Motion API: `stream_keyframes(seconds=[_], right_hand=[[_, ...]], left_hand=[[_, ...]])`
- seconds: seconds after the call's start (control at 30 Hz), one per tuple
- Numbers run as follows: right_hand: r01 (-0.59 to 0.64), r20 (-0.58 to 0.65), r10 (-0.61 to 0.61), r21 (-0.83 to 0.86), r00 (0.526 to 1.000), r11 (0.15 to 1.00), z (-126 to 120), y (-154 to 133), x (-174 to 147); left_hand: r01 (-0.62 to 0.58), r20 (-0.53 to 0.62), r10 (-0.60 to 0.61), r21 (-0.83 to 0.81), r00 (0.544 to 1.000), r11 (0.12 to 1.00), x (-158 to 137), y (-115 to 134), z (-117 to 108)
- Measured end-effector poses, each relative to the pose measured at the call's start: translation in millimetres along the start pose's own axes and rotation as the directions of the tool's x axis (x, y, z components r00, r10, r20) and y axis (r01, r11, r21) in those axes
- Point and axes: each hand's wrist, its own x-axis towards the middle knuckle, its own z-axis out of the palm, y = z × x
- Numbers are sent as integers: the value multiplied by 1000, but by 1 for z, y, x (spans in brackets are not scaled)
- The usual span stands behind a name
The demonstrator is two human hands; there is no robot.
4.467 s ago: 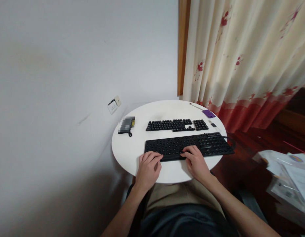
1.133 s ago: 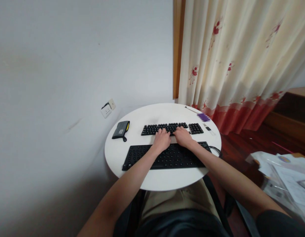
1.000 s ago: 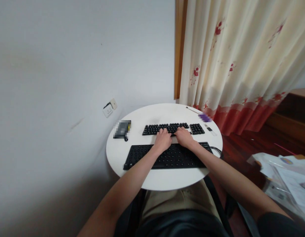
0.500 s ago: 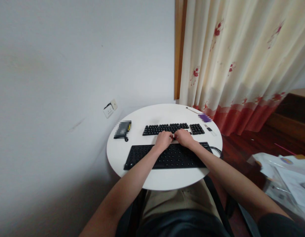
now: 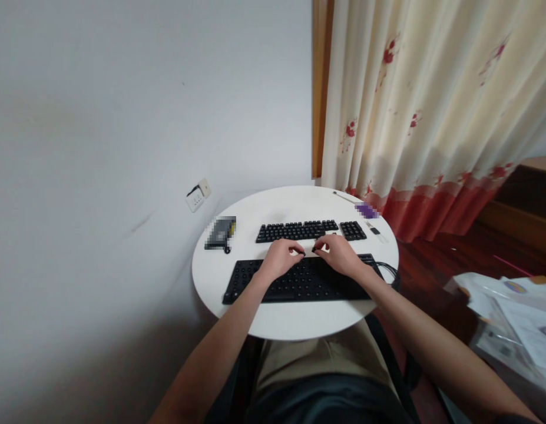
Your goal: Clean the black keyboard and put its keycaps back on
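Left hand [image 5: 280, 257] and right hand [image 5: 337, 253] have parted over the table [image 5: 294, 321], each pinching a black keycap [image 5: 315, 249]. Curtains [image 5: 432, 88] hang beyond it.

One view is on record: a camera worn on the person's head, facing forward and downward over the lap [image 5: 308, 356]. It stands close enough that both forearms [image 5: 222, 330] run in from the lower edge and bring the left hand [image 5: 279, 258] and right hand [image 5: 337, 252] near mid-frame, yet far enough to take in the full outline of the round white table [image 5: 294, 203]. The wall [image 5: 100, 141] occupies the left side; the curtain [image 5: 432, 88] closes the upper right.
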Motion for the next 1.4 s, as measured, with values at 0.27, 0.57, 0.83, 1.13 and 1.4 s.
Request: stream_keyframes(seconds=[0.27,0.57,0.83,1.13,1.4], right_hand=[[86,-58,-69,384,996,919,20,-23,-61],[77,-15,-77,403,997,912,28,-37,-77],[94,-22,-93,389,995,917,37,-34,-80],[193,8,-199,212,980,958,35,-33,-81],[245,-50,-241,92,969,965,42,-38,-88]], left_hand=[[49,58,-41,-145,997,988,-69,17,-9],[21,74,-11,-139,997,990,-86,16,1],[10,70,-6,-50,998,999,-90,13,5],[-86,54,79,157,995,984,-97,21,9],[-84,-71,98,176,993,981,-109,23,20]])
